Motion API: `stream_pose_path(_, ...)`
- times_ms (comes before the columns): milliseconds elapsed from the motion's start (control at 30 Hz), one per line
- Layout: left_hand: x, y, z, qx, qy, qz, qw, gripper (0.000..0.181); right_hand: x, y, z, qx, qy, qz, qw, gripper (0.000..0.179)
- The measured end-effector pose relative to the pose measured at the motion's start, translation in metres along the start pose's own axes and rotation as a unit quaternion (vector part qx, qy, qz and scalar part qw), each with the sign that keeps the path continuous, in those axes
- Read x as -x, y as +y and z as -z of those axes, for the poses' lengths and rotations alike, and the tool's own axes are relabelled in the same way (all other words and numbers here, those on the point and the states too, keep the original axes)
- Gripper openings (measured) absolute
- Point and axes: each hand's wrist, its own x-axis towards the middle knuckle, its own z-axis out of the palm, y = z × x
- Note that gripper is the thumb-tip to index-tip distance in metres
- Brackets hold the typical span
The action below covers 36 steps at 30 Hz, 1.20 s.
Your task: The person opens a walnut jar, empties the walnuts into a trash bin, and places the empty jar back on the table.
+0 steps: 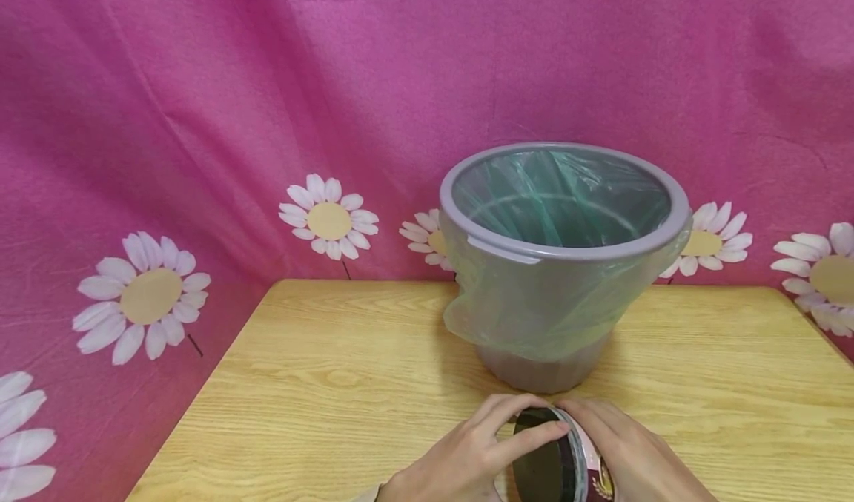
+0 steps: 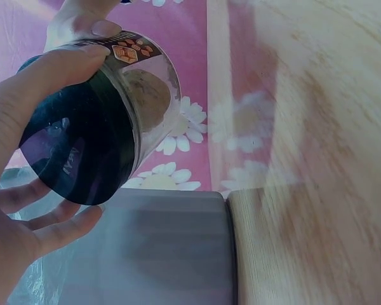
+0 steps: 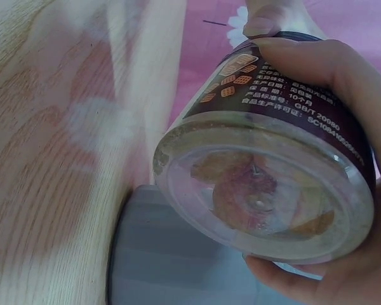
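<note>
A clear plastic jar point(image 1: 590, 454) lies tilted on its side between my two hands at the near edge of the head view. Its black lid point(image 1: 543, 457) faces left, and my left hand point(image 1: 460, 450) grips round it. My right hand point(image 1: 634, 450) holds the jar's body from the other side, across the dark printed label point(image 3: 286, 95). Through the jar's clear base point(image 3: 260, 197), a few brown pieces show inside in the right wrist view. The lid point(image 2: 82, 146) sits on the jar in the left wrist view.
Behind my hands, a grey bin point(image 1: 543, 372) stands on the wooden table point(image 1: 333, 368). A thin green bag point(image 1: 534, 302) lines it and hangs over its sides, under a lilac rim point(image 1: 567, 250). A pink cloth point(image 1: 373, 79) with white daisies hangs behind.
</note>
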Motion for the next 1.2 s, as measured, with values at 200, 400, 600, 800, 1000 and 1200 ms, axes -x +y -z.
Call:
stream_pose_path(200, -0.0002, -0.001, 0.0002, -0.006, 0.004, -0.001, 1.0, 0.094, 0.001, 0.0022, -0.0021, 0.014, 0.017, 0.024, 0.9995, 0.098)
stream_pose_path(400, -0.0015, -0.0018, 0.0007, -0.011, 0.009, -0.006, 0.9999, 0.097, -0.0003, 0.0012, -0.0004, 0.008, 0.023, 0.021, 0.9995, 0.098)
stream_pose_path(600, -0.0011, -0.0017, 0.001, -0.019, 0.008, -0.006, 0.9998, 0.098, -0.0008, -0.0012, 0.0007, 0.006, 0.012, 0.006, 0.9999, 0.097)
stream_pose_path(800, -0.001, -0.0018, 0.0004, -0.018, 0.009, -0.005, 0.9998, 0.097, 0.0001, -0.0019, -0.0003, 0.008, 0.023, 0.01, 0.9997, 0.097)
stream_pose_path(1000, -0.001, -0.0027, 0.0005, -0.005, 0.013, -0.002, 0.9999, 0.1, 0.0005, -0.0024, -0.001, 0.009, 0.035, 0.017, 0.9992, 0.098)
stream_pose_path(1200, -0.0004, -0.0017, 0.0019, -0.009, 0.012, 0.0, 0.9999, 0.1, 0.0008, -0.0039, 0.001, 0.004, 0.026, 0.005, 0.9996, 0.096)
